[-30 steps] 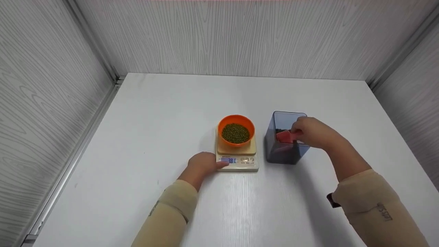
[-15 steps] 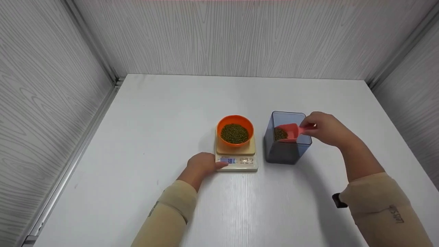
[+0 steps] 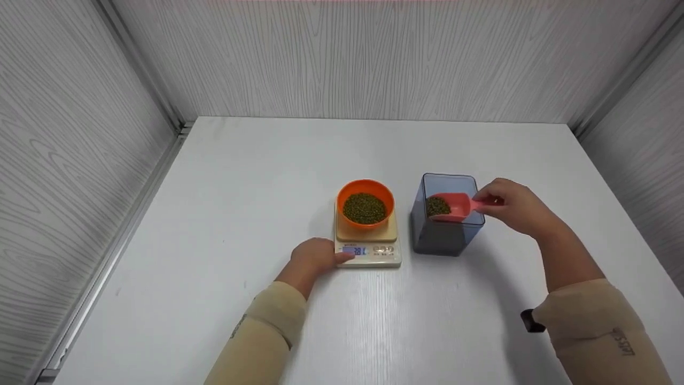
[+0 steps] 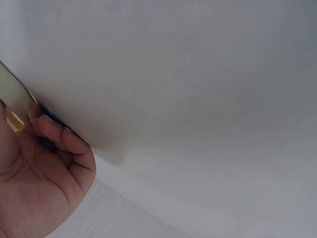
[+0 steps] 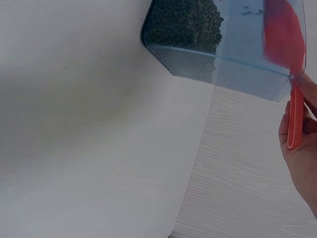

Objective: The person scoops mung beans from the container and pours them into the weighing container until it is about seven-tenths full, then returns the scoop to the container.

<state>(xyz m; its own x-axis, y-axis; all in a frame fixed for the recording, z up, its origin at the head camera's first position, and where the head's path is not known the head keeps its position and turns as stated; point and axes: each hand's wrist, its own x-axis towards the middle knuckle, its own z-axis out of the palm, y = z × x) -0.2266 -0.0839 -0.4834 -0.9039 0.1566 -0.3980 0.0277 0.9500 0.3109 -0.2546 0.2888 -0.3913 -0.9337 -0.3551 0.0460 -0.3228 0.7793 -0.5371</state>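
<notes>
My right hand (image 3: 515,206) pinches the handle of a red scoop (image 3: 459,205) carrying small green beans, likely mung beans, at its front. The scoop lies within the mouth of a clear bluish bin (image 3: 443,240); more beans (image 5: 183,25) show through the bin's wall in the right wrist view. My left hand (image 3: 316,254) grips the left front corner of a kitchen scale (image 3: 374,260), thumb on top beside the lit display. Its curled fingers (image 4: 74,144) reach the scale's edge in the left wrist view. An orange bowl (image 3: 366,184) of green beans sits on the scale's platform.
Everything stands on a white table (image 3: 240,176), with the bin just right of the scale. Pale wood-grain panels (image 3: 342,59) enclose the back and both sides.
My right hand has drawn back to the right and the scoop has come up out of the bin's depth, now showing beans in it. The left hand stays on the scale.
</notes>
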